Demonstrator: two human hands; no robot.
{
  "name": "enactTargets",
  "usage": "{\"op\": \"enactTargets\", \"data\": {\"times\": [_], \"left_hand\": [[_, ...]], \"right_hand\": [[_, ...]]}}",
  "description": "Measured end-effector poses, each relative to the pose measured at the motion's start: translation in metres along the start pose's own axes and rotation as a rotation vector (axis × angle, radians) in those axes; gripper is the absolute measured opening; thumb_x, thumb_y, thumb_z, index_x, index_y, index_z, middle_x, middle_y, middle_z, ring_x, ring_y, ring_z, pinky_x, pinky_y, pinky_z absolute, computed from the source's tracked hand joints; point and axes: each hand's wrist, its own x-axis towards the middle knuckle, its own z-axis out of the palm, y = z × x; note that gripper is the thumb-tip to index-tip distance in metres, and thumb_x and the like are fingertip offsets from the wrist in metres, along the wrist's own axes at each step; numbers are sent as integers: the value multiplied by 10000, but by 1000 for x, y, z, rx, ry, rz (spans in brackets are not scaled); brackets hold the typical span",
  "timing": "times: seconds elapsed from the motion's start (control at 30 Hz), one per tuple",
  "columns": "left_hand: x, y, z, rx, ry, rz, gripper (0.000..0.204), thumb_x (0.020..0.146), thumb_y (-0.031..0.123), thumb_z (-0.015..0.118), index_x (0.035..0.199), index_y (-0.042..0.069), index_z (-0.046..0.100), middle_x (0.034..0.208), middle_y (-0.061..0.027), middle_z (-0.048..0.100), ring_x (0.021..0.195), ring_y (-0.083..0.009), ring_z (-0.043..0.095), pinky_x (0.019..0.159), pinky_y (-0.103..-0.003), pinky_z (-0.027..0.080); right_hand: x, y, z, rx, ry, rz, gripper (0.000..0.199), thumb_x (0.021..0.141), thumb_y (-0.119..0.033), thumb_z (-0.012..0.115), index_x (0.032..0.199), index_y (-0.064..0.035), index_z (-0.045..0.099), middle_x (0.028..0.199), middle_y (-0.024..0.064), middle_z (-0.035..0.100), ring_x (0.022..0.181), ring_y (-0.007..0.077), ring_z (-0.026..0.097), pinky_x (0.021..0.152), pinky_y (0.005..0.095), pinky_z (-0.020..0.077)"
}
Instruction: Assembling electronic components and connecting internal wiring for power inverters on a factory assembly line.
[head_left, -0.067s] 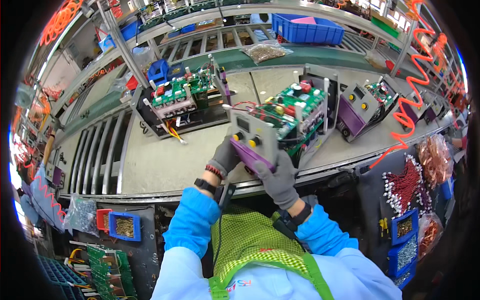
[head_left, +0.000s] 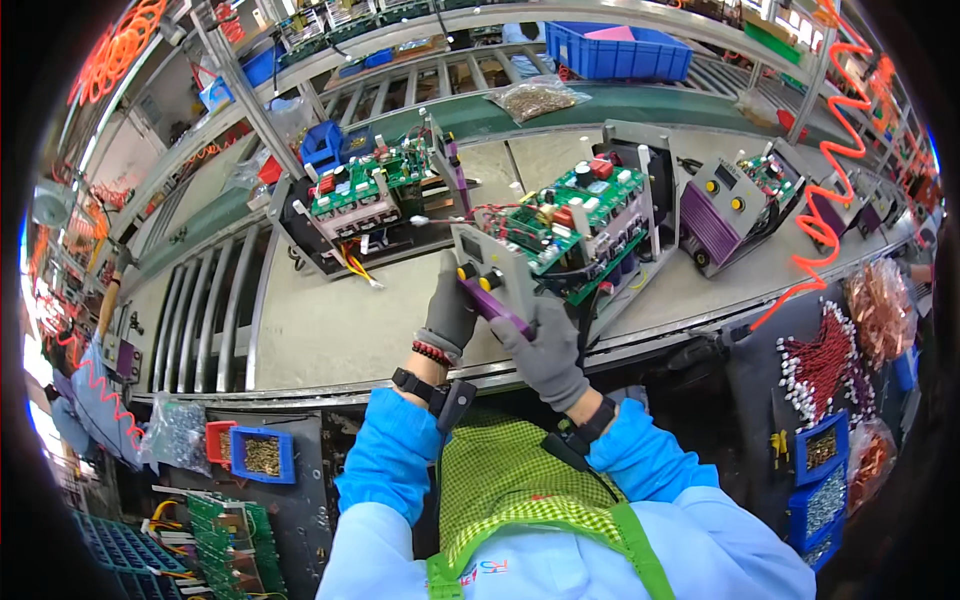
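Note:
Between my two hands is a grey front panel (head_left: 512, 268) with a purple lower strip and yellow knobs, at the near left end of a half-built electronic unit. My left hand (head_left: 452, 315), in a grey glove, is closed on the panel's left side. My right hand (head_left: 548, 352), also gloved, grips its lower right edge, its thumb toward the purple strip. Behind the panel stand a green circuit board (head_left: 605, 205) with red and white parts and a dark back plate (head_left: 662, 185). The panel leans at an angle to the board. Fingers behind it are hidden.
A similar open unit (head_left: 365, 205) stands left on the metal bench, another (head_left: 735, 210) right. An orange coiled hose (head_left: 815, 255) hangs at the right. Blue screw bins (head_left: 262, 455) and red wire leads (head_left: 822, 365) lie nearer me. Metal rollers (head_left: 205, 320) adjoin the bench.
The panel has turned slightly and its top has dropped a little, showing more of the board behind. Both hands have moved with it, keeping their hold. The whole view has shifted slightly.

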Motion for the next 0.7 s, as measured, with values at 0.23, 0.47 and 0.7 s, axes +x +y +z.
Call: {"op": "enactTargets", "data": {"times": [0.23,0.47,0.7], "left_hand": [[25,38,57,385,-85,291,449,962,530,491,1085,115,611,905,8,634,808,-109,611,711,-280,513],[58,39,7,334,-117,207,420,934,493,557,1084,103,603,913,-43,652,808,-178,649,720,-351,564],[66,70,-20,963,-430,220,251,866,233,658,1067,92,604,929,-29,636,871,-180,631,817,-338,542]], "right_hand": [[13,-16,15,216,31,83,376,872,-272,710,1081,-5,547,940,160,593,820,305,601,730,397,468],[-9,15,30,94,-80,-73,386,848,-251,706,1091,-1,540,981,211,583,882,387,585,774,444,485],[-4,37,-51,-93,-210,-131,363,801,-215,721,1070,-35,556,971,167,589,912,344,580,797,429,477]]}}
